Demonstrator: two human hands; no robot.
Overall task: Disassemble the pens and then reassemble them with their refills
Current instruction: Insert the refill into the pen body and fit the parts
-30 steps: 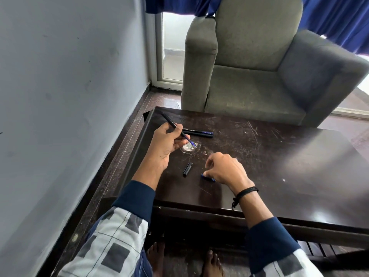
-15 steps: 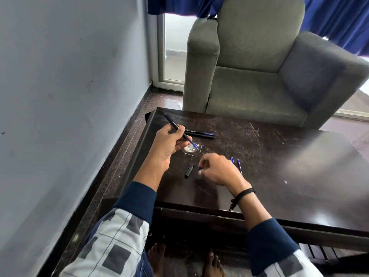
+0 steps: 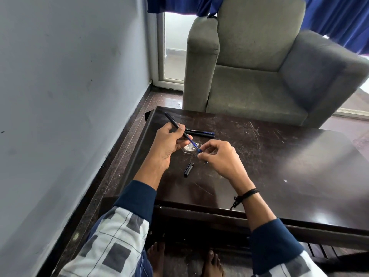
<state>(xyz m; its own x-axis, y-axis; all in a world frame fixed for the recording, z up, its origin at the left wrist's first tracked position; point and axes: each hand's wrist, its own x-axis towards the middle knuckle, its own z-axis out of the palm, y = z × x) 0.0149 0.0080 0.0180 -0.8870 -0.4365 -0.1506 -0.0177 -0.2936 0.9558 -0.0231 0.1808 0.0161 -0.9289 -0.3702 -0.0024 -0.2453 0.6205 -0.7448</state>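
At frame centre, above the dark desk (image 3: 279, 156), a person's left hand (image 3: 167, 144) grips a black pen barrel (image 3: 175, 124), its blue refill (image 3: 192, 141) pointing at the right hand (image 3: 223, 160), whose fingers (image 3: 209, 145) pinch a small blue tip piece (image 3: 199, 150) at the refill's end. The piece would likely seat best held in line with the refill, barrel steady, then turned gently. A loose cap (image 3: 188, 170) lies just below, two more pens (image 3: 201, 133) just above.

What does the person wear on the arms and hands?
Both sleeves are white with grey checks and end in dark blue cuffs. A black cord bracelet sits on the right wrist. The left hand and right hand are bare, without gloves.
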